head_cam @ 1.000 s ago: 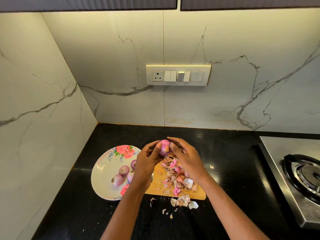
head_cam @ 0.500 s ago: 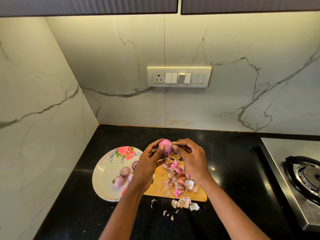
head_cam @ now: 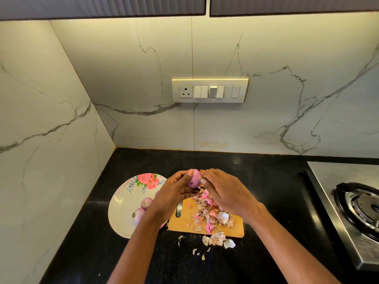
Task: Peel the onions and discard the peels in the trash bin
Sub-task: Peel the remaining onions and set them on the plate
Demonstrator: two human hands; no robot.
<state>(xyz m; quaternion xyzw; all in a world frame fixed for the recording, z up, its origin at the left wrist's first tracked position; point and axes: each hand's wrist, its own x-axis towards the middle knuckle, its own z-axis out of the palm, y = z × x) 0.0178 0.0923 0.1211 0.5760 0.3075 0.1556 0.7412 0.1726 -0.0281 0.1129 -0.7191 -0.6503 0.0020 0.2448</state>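
The left hand [head_cam: 174, 193] grips an onion [head_cam: 194, 179] above the board [head_cam: 205, 224], thumb curled over its top. The right hand [head_cam: 223, 191] pinches skin at the onion's right side. Peels [head_cam: 211, 214] litter the board and tabletop [head_cam: 266, 181]; more onions [head_cam: 143, 208] lie on the plate [head_cam: 123, 206].

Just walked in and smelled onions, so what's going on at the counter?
A person is peeling a small onion above a wooden cutting board. The left hand holds it while the right hand pinches at its skin. Loose peels cover the board and spill onto the counter. More onions wait on a floral plate.
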